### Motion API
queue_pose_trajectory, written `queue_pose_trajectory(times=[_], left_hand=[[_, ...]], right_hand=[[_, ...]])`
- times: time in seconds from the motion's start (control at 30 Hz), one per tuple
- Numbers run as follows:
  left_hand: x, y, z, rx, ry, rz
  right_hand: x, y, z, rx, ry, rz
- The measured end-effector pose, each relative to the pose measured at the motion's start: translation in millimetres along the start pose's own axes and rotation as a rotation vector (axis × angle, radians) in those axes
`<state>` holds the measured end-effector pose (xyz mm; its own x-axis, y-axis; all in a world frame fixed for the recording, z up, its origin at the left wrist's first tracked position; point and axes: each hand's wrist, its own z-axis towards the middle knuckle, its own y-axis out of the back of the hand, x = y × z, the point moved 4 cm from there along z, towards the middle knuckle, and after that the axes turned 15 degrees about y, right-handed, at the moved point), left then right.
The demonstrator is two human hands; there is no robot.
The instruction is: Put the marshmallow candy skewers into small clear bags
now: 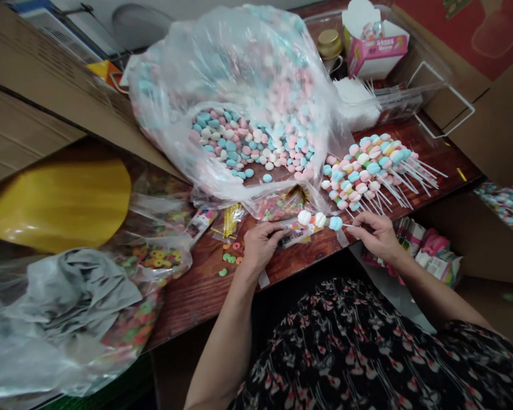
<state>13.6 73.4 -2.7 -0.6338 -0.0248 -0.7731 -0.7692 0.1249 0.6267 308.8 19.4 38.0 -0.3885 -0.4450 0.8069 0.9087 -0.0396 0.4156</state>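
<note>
R hand point(376, 236) fingers point(363, 223) pinch candy skewer point(320, 220) | L hand point(263, 245) curled at clear bag point(297, 234), grip unclear | keep stick straight

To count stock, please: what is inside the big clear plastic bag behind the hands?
The big clear plastic bag holds small pastel candies in blue, pink and white, seen at its opening. Cloudy film and the top layer hide what lies deeper.

The head-worn camera faces forward and down (one view, close up).
</note>
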Motion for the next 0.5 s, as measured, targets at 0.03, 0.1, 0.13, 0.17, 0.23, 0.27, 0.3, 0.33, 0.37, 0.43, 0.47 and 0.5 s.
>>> queue_pose_trajectory(times=[0.03,0.1,0.13,0.17,0.23,0.27,0.3,0.33,0.37,0.43,0.47,0.5], left_hand=[[-1,0.1,-1,0.006,-0.007,-0.010],[-2,0.7,-2,0.002,-0.019,-0.023],[-2,0.9,-2,-0.003,-0.025,-0.024],[-1,0.9,-2,-0.007,-0.030,-0.023],[0,0.7,-2,-0.012,-0.038,-0.016],[0,0.4,-2,-0.011,-0.040,-0.012],[1,0.2,-2,-0.010,-0.043,-0.007],[1,0.1,-2,-0.009,-0.046,-0.001],[1,-0.1,-2,-0.007,-0.050,0.006],[1,-0.4,-2,-0.003,-0.065,0.024],[0,-0.5,-2,-0.003,-0.075,0.033],[0,-0.6,-2,-0.004,-0.086,0.044]], right_hand=[[1,1,0,0.010,0.016,-0.010],[2,3,-1,0.027,0.031,-0.025],[2,3,-2,0.034,0.032,-0.029],[1,4,-3,0.040,0.031,-0.036],[-1,4,-7,0.057,0.027,-0.053],[-2,5,-8,0.066,0.026,-0.066],[-3,6,-10,0.074,0.030,-0.082],[-3,7,-10,0.083,0.038,-0.101],[-3,8,-11,0.094,0.052,-0.121],[-2,10,-11,0.125,0.090,-0.166],[-1,11,-11,0.145,0.112,-0.188],[0,12,-10,0.166,0.135,-0.210]])
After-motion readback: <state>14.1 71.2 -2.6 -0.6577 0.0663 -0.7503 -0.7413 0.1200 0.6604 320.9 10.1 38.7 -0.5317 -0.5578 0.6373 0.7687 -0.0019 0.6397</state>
